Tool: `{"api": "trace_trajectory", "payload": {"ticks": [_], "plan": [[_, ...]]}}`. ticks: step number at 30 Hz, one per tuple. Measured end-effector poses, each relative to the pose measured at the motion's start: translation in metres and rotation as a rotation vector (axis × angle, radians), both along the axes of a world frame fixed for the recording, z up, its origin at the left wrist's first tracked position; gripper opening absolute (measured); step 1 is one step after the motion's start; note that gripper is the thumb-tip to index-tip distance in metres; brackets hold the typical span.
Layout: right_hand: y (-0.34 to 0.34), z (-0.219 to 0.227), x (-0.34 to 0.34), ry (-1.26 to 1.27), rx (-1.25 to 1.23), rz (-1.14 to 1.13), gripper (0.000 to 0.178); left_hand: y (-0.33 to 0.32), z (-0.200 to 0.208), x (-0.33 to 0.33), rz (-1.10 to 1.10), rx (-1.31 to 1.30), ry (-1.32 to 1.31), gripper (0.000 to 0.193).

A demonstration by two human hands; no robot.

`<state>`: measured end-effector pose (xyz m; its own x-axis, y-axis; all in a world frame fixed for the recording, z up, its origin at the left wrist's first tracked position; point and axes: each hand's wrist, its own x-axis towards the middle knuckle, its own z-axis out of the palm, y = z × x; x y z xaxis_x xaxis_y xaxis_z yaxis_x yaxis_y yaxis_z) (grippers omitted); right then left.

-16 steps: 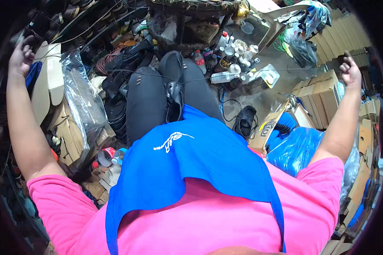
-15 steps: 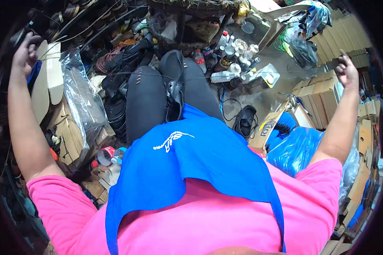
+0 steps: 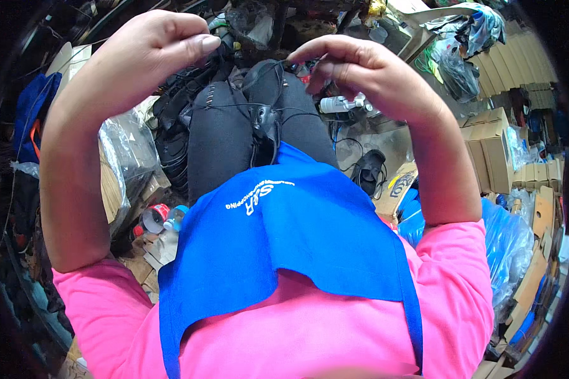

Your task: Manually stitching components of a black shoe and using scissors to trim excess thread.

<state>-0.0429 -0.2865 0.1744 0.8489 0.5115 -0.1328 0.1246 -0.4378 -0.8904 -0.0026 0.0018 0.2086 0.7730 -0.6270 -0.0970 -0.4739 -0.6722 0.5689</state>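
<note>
A black shoe (image 3: pixel 265 123) is clamped between my knees, its toe pointing away from me. A thin black thread (image 3: pixel 300 108) crosses over the shoe and my dark trouser legs, with loose loops near the toe. My left hand (image 3: pixel 164 44) is raised beyond my left knee, closed, thumb pressed to the curled fingers; whatever it pinches is hidden. Over the far right side of the shoe hangs my right hand (image 3: pixel 360 66). Its fingers are hooked, and thread appears at the index fingertip. A blue apron (image 3: pixel 284 221) covers my lap.
White bottles (image 3: pixel 341 103) stand beyond my right knee. Another black shoe (image 3: pixel 368 172) lies on the floor at right, near cardboard boxes (image 3: pixel 487 148) and blue plastic wrapping (image 3: pixel 496 234). Plastic-wrapped cardboard (image 3: pixel 129 148) and a red-capped container (image 3: pixel 155 218) are at left.
Both hands have come inward from far out at the sides to above the shoe. The thread, stretched straight across before, now hangs in slack loops. The shoe stays between my knees.
</note>
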Motion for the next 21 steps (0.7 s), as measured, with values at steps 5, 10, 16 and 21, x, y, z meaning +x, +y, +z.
{"api": "trace_trajectory", "payload": {"ticks": [5, 10, 16, 21], "plan": [[-0.007, -0.045, -0.027, 0.106, -0.035, 0.053, 0.027, 0.033, -0.033, -0.015, 0.052, -0.083, 0.104, 0.028], [-0.045, -0.102, -0.045, 0.167, -0.359, -0.059, 0.027, 0.097, -0.108, -0.019, 0.290, 0.170, 0.332, 0.029], [-0.062, -0.129, -0.050, 0.040, -0.683, 0.012, 0.022, 0.147, -0.147, -0.005, 0.486, 0.337, 0.369, 0.026], [-0.035, -0.114, -0.055, -0.487, -0.840, -0.114, 0.020, 0.152, -0.159, -0.005, 0.478, 0.074, 0.181, 0.036]]}}
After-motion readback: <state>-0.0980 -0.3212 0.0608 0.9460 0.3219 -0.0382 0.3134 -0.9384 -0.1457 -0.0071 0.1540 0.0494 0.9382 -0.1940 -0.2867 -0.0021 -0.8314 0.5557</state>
